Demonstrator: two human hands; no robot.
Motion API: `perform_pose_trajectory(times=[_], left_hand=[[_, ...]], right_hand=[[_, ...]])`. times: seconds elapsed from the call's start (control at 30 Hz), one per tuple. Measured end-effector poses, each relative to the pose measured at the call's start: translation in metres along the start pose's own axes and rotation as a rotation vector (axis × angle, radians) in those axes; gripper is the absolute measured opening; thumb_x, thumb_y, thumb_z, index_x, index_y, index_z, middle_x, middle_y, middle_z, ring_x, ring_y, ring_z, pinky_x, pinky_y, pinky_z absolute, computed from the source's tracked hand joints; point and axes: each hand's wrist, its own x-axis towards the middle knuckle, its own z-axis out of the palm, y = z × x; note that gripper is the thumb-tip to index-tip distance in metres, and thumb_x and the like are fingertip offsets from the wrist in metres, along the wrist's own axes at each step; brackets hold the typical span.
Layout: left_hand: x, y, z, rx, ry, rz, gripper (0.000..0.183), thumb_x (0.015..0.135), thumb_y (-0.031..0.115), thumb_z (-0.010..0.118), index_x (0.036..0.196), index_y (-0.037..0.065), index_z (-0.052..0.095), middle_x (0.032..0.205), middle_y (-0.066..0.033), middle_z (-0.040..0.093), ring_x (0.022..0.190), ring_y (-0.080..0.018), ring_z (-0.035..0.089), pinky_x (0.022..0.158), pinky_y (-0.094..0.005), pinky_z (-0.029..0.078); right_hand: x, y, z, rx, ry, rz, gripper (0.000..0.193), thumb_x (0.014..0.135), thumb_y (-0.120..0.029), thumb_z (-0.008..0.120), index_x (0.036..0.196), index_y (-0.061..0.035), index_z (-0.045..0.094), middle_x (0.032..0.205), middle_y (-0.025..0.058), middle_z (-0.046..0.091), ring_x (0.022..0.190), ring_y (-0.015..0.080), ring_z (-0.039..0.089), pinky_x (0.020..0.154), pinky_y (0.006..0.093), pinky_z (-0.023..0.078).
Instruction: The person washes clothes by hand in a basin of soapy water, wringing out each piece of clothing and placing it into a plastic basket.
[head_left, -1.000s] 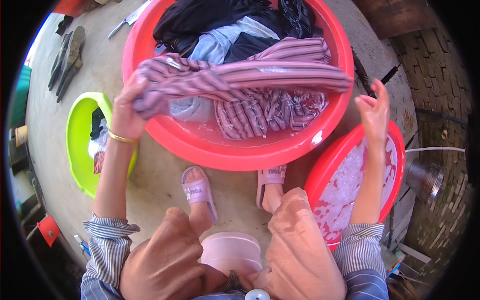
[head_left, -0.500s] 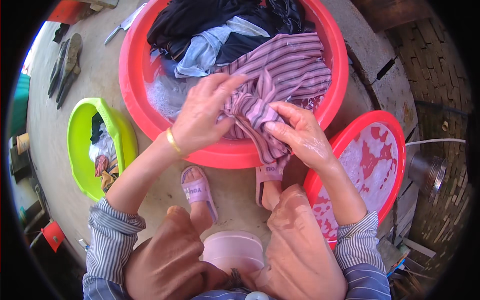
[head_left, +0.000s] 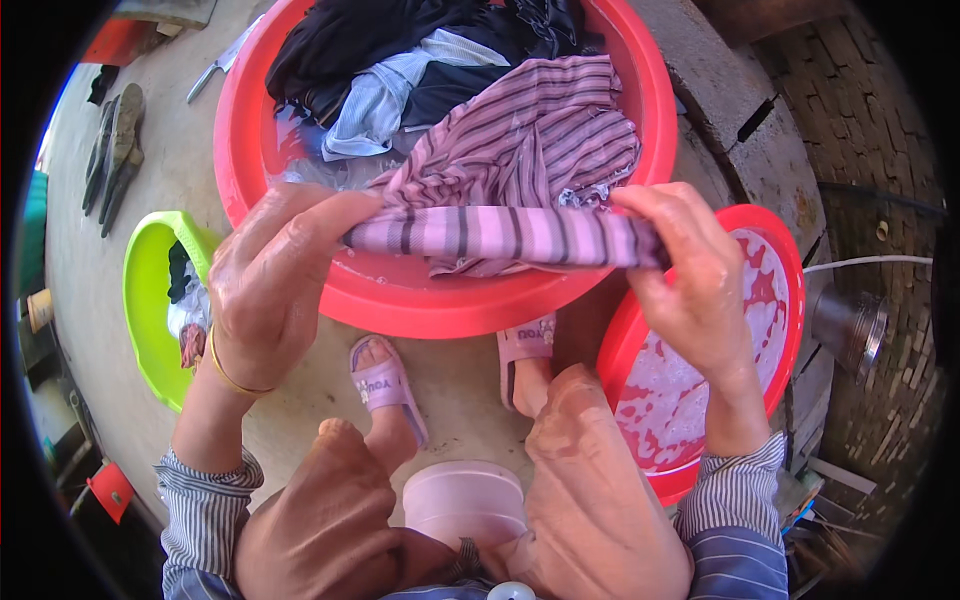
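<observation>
A pink and dark striped garment (head_left: pixel 540 120) lies partly in a large red basin (head_left: pixel 640 130). One edge band of it is stretched level over the basin's near side between my two hands. My left hand (head_left: pixel 280 275) grips the band's left end, fingers curled over it. At the other end, my right hand (head_left: pixel 690 270) pinches the cloth between thumb and fingers. Behind the striped cloth, a light blue garment (head_left: pixel 385 105) and black clothes (head_left: pixel 340 55) lie in the same basin, with some suds beside them.
To the right stands a smaller red basin (head_left: pixel 690 370) of foamy water. A green basin (head_left: pixel 150 330) with small clothes sits at left. Dark gloves (head_left: pixel 115 155) and a knife (head_left: pixel 222 62) lie on the concrete floor. A pink stool (head_left: pixel 463 500) is between my knees.
My hands have moved apart, pulling the bunched striped cloth out into a straight band. Both have come nearer to me. The view has shifted slightly.
</observation>
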Motion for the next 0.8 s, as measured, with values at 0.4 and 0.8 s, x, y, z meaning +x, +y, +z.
perform_pose_trajectory(times=[0.4, 0.8], left_hand=[[0.006, -0.071, 0.182, -0.306, -0.313, -0.481, 0.039, 0.075, 0.027, 0.069, 0.100, 0.001, 0.054, 0.085, -0.0208, 0.063, 0.080, -0.0328, 0.063, 0.072, -0.0401, 0.049], [-0.050, -0.116, 0.290, 0.046, -0.557, -0.203, 0.033, 0.085, 0.011, 0.047, 0.117, 0.006, 0.049, 0.114, -0.0281, 0.056, 0.103, -0.0399, 0.057, 0.086, -0.0460, 0.047]], right_hand=[[0.024, 0.106, 0.136, -0.128, -0.133, 0.323, 0.021, 0.079, -0.013, 0.055, 0.093, 0.0015, 0.057, 0.090, 0.0224, 0.061, 0.087, 0.0382, 0.060, 0.077, 0.0452, 0.047], [0.013, 0.179, 0.250, -0.208, -0.670, 0.391, 0.035, 0.085, -0.024, 0.043, 0.104, -0.0028, 0.064, 0.107, 0.0234, 0.062, 0.099, 0.0381, 0.060, 0.085, 0.0446, 0.047]])
